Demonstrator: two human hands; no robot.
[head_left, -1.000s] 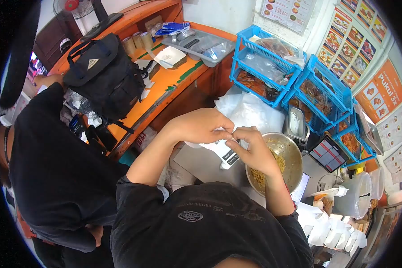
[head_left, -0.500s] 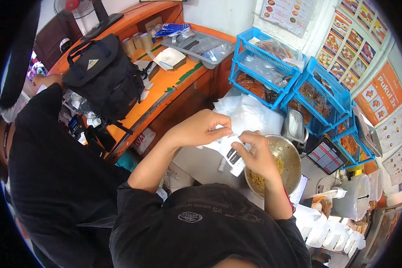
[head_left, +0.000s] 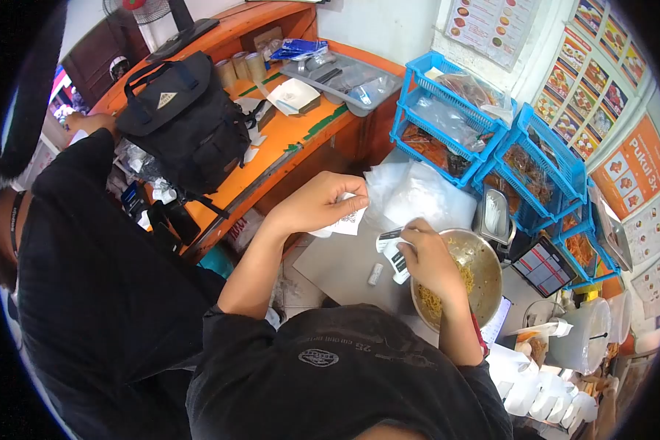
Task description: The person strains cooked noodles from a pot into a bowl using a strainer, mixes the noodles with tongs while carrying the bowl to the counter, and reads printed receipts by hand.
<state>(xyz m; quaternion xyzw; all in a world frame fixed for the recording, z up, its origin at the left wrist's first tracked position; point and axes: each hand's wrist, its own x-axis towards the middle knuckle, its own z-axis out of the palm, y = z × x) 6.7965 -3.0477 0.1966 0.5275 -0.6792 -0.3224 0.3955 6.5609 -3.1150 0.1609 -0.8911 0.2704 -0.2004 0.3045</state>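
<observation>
My left hand [head_left: 317, 207] pinches a small white paper slip [head_left: 348, 223] with a dark printed square, over the counter [head_left: 330, 268]. To its right, my right hand [head_left: 431, 257] is closed on a white printed label [head_left: 393, 251] with black blocks, just left of the metal bowl [head_left: 495, 282]. Yellow noodles [head_left: 430, 302] lie in that bowl, partly covered by my right hand and forearm. A small white object [head_left: 375, 274] rests on the counter below the label. Clear plastic bags [head_left: 422, 192] are piled behind my hands.
Blue stacked baskets [head_left: 447, 117] stand at the back, with a metal container [head_left: 496, 218] and a tablet [head_left: 543, 262] near them. On the left, a black backpack [head_left: 191, 128] sits on an orange counter [head_left: 286, 150]. Another person's dark sleeve [head_left: 88, 235] is close by.
My hands have drawn apart, and the paper between them is now two separate pieces, one in each hand. The view has shifted slightly.
</observation>
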